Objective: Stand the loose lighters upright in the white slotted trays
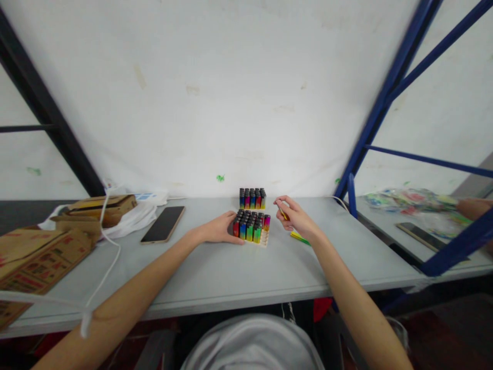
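My left hand (220, 229) wraps round the left side of a pale tray (264, 239), thumb at the front and fingers behind. Upright in that tray stand rows of lighters (249, 231) with black tops and red, blue, green and yellow bodies. Bare slots show along its right side, where a pink-and-yellow lighter (267, 222) stands at the back. To the right of the tray, my right hand (296, 217) is raised, pinching a single lighter (284, 214) with yellow on it. Under the right wrist lie yellow and green lighters (300, 237), partly hidden.
A second block of lighters (252, 198) stands behind, near the wall. To the left are a phone (163, 224), a white plastic bag (129, 222), cardboard boxes (46, 252) and a white cable (111, 262). A blue frame (370, 128) rises at right; beyond it another person's hand (473, 208) is near plastic packets (416, 203).
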The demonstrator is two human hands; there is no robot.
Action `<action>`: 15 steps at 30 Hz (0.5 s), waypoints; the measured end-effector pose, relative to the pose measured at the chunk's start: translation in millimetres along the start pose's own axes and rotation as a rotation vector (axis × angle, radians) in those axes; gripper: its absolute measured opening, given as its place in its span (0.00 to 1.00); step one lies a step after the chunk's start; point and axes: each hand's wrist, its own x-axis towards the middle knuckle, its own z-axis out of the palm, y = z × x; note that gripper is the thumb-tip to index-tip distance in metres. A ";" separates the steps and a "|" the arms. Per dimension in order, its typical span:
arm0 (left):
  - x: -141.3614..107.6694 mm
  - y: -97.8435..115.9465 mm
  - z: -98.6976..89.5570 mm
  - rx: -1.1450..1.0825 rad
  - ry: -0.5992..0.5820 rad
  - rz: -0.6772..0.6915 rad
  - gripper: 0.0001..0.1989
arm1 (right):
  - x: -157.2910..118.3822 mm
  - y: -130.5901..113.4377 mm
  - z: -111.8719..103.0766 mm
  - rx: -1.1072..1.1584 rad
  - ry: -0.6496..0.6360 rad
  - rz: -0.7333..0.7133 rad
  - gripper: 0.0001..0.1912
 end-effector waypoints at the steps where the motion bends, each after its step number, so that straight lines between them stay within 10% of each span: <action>1: 0.3 -0.3 0.2 0.000 -0.002 -0.004 0.43 | 0.9 1.6 2.9 -0.008 -0.006 0.018 0.26; 15: 1.5 -0.2 0.7 0.024 -0.005 -0.030 0.45 | 11.6 28.4 22.7 -0.248 0.198 0.102 0.26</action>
